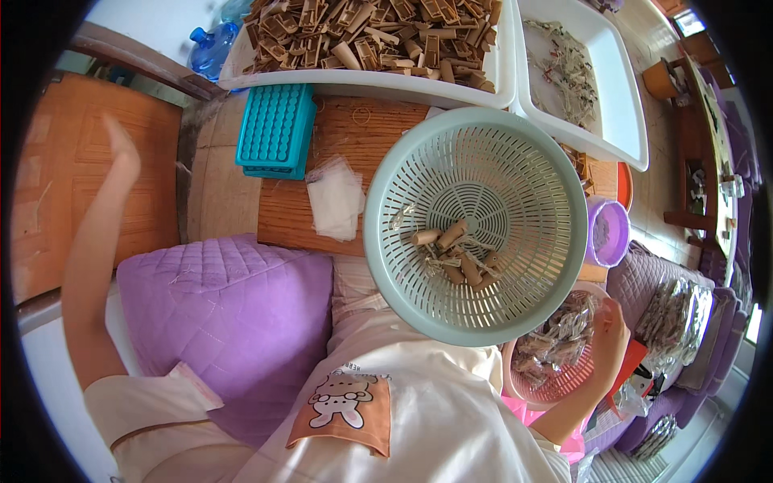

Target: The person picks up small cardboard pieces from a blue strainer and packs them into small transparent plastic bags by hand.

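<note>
My left hand (121, 146) is held out to the far left, in front of an orange-brown door; motion smears its fingers, and nothing shows in it. On the right, my right hand (610, 334) is closed at the rim of a pink plastic basket (555, 391). Small clear packets (555, 338) with greyish contents fill that basket. Before me, a grey-green colander (411, 294) overlaps the table's near edge. Several small brown tube-shaped pieces (452, 235) and pale stringy bits lie in it.
A white tub (378, 87) heaped with brown plastic parts stands at the back, beside a white tray (624, 105) of stringy bundles. A teal ridged block (275, 129) and clear bags (334, 201) lie on the wooden table. A purple cushion (233, 322) sits left; a purple bucket (608, 233) right.
</note>
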A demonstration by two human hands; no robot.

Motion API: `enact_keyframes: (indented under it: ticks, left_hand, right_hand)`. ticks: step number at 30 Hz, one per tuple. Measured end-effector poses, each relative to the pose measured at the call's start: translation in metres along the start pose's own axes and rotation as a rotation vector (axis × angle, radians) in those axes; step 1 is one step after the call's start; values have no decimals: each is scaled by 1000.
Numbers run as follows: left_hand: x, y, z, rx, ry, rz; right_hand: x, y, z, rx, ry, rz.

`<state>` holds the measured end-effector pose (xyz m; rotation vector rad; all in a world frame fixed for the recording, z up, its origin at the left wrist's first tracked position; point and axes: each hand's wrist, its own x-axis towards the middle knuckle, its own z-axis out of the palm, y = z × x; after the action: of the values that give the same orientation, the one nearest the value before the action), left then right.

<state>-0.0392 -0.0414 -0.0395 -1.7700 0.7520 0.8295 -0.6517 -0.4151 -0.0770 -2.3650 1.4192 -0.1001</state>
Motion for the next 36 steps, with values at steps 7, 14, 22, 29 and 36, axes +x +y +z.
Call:
enact_keyframes:
  ticks: [7, 14, 22, 29, 36]
  left_hand:
    - [-123, 26, -122, -129, 888, -370]
    - [-242, 151, -219, -412, 1090, 235]
    - [-151, 255, -159, -978, 1154, 578]
    - [-125, 303, -97, -1475, 692, 852]
    - [-128, 329, -80, -2278, 334, 1422]
  right_hand:
    - [34, -123, 5, 143, -379, -381]
    - [54, -194, 117, 16, -457, -1023]
    - [54, -191, 115, 140, -502, -942]
    - [29, -193, 57, 730, -396, -694]
    - [23, -192, 66, 1580, -436, -303]
